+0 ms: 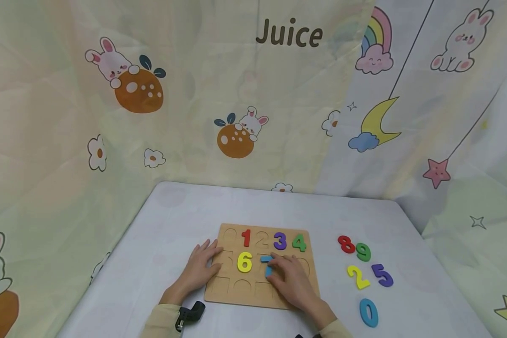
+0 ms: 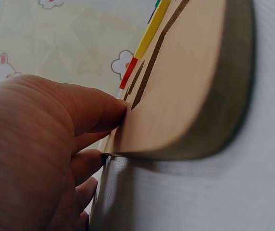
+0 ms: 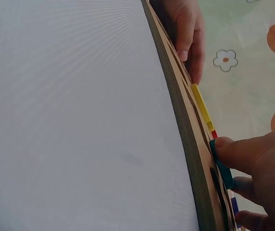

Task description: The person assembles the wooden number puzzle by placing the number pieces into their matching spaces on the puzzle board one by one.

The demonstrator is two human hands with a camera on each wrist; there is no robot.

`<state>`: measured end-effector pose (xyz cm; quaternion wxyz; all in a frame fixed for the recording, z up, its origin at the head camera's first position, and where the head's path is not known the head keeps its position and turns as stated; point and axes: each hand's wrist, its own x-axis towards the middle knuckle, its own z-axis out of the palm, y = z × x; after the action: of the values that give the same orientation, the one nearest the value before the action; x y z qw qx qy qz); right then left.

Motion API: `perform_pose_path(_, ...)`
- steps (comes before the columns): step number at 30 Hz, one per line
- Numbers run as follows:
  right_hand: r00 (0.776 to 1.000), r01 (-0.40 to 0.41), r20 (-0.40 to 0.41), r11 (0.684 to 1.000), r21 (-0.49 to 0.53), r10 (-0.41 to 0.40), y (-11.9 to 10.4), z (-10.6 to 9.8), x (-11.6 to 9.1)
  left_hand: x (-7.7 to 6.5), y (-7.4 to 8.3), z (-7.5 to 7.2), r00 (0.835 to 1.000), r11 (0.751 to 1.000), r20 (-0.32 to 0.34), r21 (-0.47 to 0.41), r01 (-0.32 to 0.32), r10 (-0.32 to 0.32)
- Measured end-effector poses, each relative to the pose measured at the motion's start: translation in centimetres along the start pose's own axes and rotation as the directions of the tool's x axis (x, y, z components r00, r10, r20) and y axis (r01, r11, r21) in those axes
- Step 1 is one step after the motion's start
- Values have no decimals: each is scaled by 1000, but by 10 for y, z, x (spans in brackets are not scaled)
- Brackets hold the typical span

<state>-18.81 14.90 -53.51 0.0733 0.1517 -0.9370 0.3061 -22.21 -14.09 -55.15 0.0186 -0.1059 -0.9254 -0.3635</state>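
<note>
A wooden number board [image 1: 253, 300] lies on the white table. My left hand [image 1: 200, 266] rests at its left edge, and the left wrist view shows the thumb [image 2: 99, 109] touching the board's face. With the thumb and fingers of my right hand [image 1: 295, 280] I pinch a blue number 7 [image 1: 269, 265], which sits over the board's middle row; the hand covers part of it. Red 1 [image 1: 246, 238], purple 3 [image 1: 280, 241], green 4 [image 1: 299, 242] and yellow 6 [image 1: 244, 262] are on the board. Other outlined recesses show bare wood.
Loose numbers lie on the table [image 1: 186, 202] right of the board: red 8 [image 1: 346, 244], green 9 [image 1: 363, 252], yellow 2 [image 1: 358, 277], purple 5 [image 1: 382, 275] and blue 0 [image 1: 369, 312]. Printed cloth [image 1: 194, 70] hangs behind and at the sides.
</note>
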Motion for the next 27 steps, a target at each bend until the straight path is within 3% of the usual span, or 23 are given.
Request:
perform_pose_path(18,998,-17,-61,1000,12,18,-8,14,11,1,-1,-1,1000,1000,8,-5,-3,3)
perform_pose_path(27,1000,5,-29,999,38,-4,-4,12,8,0,0,-1,1000,1000,12,-8,6,-6)
